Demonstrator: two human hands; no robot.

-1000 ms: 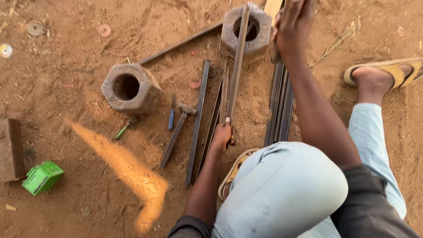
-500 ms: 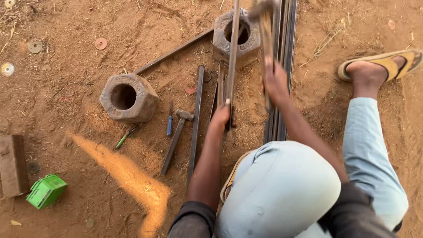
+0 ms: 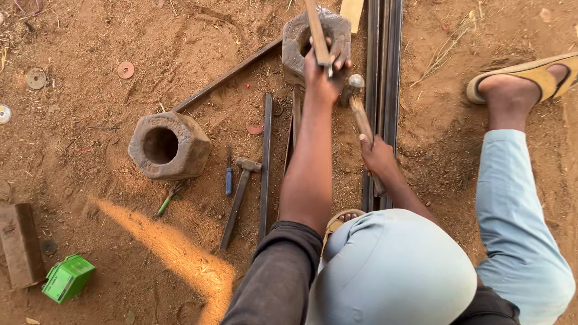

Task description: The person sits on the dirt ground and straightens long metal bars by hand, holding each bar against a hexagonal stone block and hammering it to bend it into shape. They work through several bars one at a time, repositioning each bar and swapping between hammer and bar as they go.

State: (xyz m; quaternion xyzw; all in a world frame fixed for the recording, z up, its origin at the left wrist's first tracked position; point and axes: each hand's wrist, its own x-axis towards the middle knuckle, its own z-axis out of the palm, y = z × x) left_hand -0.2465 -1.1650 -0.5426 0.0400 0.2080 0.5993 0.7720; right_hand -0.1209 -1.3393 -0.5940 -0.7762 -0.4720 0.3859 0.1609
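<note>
Wooden hammer handle [image 3: 363,123] grasped in the clenched right hand [image 3: 377,155], its metal head [image 3: 353,84] raised just right of the left hand [image 3: 322,75]. Left hand closed around a flat metal bar [image 3: 316,30], held over a hollow concrete block [image 3: 313,36] on the sandy ground [image 3: 90,90]. Long steel bars [image 3: 385,72] lie immediately right of both hands; a second hammer [image 3: 239,195] and second block [image 3: 168,145] lie to their left.

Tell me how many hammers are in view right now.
2. One hammer lies on the dirt beside the blue screwdriver, untouched. The other hammer is gripped in the right hand, its head near the far concrete block. Others may be hidden.
</note>
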